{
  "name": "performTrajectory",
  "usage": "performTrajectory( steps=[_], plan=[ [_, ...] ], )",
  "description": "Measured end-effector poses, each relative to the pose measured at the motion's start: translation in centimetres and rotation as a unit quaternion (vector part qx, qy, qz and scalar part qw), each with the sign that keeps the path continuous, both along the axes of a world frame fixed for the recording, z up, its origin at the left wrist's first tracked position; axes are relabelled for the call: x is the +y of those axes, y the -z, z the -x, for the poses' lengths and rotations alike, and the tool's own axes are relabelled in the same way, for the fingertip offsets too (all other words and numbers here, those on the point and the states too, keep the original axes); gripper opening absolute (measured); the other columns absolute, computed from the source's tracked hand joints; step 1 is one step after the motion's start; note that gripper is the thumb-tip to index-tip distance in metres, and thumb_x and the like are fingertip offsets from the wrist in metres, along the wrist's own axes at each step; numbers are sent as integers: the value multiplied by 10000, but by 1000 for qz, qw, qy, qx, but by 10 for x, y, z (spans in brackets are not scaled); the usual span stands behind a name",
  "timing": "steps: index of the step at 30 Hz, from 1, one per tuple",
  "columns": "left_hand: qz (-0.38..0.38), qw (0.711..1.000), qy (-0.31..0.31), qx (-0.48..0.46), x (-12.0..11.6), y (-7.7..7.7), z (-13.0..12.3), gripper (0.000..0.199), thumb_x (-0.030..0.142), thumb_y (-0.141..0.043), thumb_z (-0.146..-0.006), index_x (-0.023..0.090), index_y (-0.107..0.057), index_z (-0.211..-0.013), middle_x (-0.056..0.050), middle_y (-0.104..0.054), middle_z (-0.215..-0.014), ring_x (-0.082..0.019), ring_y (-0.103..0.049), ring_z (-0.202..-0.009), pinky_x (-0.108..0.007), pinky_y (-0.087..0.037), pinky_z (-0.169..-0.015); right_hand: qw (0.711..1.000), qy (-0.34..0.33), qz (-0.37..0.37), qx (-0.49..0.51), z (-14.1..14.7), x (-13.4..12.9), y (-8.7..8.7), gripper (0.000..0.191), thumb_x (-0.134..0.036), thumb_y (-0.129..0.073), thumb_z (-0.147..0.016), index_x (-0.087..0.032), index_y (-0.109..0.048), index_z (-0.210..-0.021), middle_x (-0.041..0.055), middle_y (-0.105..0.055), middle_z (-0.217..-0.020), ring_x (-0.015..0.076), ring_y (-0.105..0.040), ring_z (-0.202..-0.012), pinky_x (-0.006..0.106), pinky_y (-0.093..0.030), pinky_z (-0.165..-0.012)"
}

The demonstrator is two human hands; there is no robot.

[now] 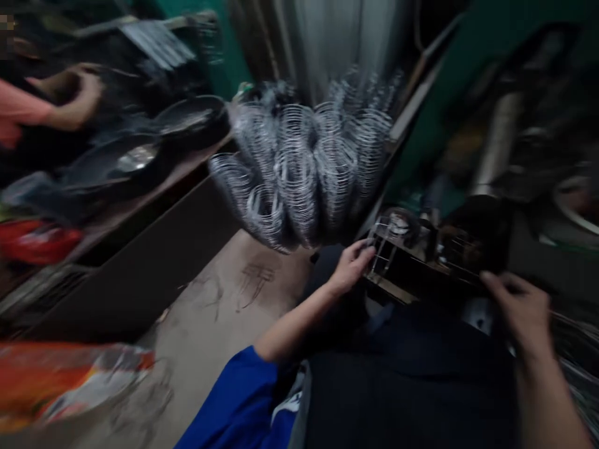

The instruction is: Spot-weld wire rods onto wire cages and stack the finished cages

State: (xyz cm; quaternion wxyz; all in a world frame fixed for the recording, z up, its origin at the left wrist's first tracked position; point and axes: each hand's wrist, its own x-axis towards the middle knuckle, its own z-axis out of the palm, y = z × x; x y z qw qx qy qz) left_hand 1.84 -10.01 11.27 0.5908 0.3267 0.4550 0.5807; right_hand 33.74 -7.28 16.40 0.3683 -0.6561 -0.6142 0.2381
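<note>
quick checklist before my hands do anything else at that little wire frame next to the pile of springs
1. Left hand on the wire frame: ok, fingertips touch its left end.
2. Right hand placed: ok, at the right end of the dark jig; whether it holds anything, cannot tell.
3. Frame seated square on the jig: cannot tell, the picture is blurred.
4. Pile of coil springs apart from the left hand: ok, a gap shows between them.
5. Co-worker's hand out of the way: ok, far left over the bench.
6. Floor by the knees: ok, bare concrete; an orange bag lies further left.
</note>
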Motion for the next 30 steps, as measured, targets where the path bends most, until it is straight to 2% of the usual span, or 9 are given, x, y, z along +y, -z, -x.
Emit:
performTrajectory(
  steps=[2,4,8,14,21,26,30],
  plan=[
    [0,999,11,-44,5,-1,1,602,519,-732,-808,111,-649,-1242,65,-431,-584,-52,-297,-472,-192,-244,-439,1000,2,4,8,0,3,0,565,-713,-745,-684,-233,-485,-535,2,-383,-553,145,-350,-501,347,-267,-500],
    [-4,998,13,-61,8,-4,-1,587,499,-749,-802,110,-651,-1231,84,-368,-565,-47,-253,-461,-192,-194,-429,1000,-16,5,27,8,10,2,560,-686,-719,-727,-226,-460,-537,-14,-367,-559,139,-338,-524,320,-262,-510],
    [-21,997,14,-73,10,-14,-9,531,433,-747,-827,114,-648,-1239,83,-351,-574,-48,-260,-472,-194,-187,-441,998,-48,-2,46,23,19,7,526,-621,-708,-765,-205,-469,-548,-32,-377,-563,124,-350,-555,281,-267,-528],
    [-24,996,11,-82,16,-20,-27,488,379,-756,-829,125,-656,-1233,88,-323,-572,-46,-245,-472,-197,-184,-448,994,-61,1,89,24,17,11,502,-578,-721,-782,-195,-476,-568,-35,-406,-577,120,-377,-583,268,-289,-556],
    [-14,998,16,-54,25,-13,-47,530,396,-776,-799,136,-655,-1245,86,-336,-574,-47,-256,-483,-183,-205,-454,991,-51,-5,121,16,19,10,495,-535,-733,-786,-196,-454,-557,-40,-384,-582,119,-364,-591,273,-282,-576],
    [1,999,16,-30,32,-5,-57,572,423,-801,-760,144,-664,-1239,84,-360,-586,-43,-261,-491,-172,-220,-452,990,-51,-3,131,11,29,13,518,-568,-728,-771,-202,-435,-550,-41,-377,-576,123,-359,-590,274,-278,-575],
    [14,1000,12,-7,39,1,-63,605,433,-803,-757,134,-649,-1259,81,-385,-601,-42,-263,-500,-173,-221,-452,992,-60,-4,111,10,39,18,508,-599,-708,-778,-198,-479,-568,-29,-422,-587,130,-387,-598,275,-296,-582]
  ],
)
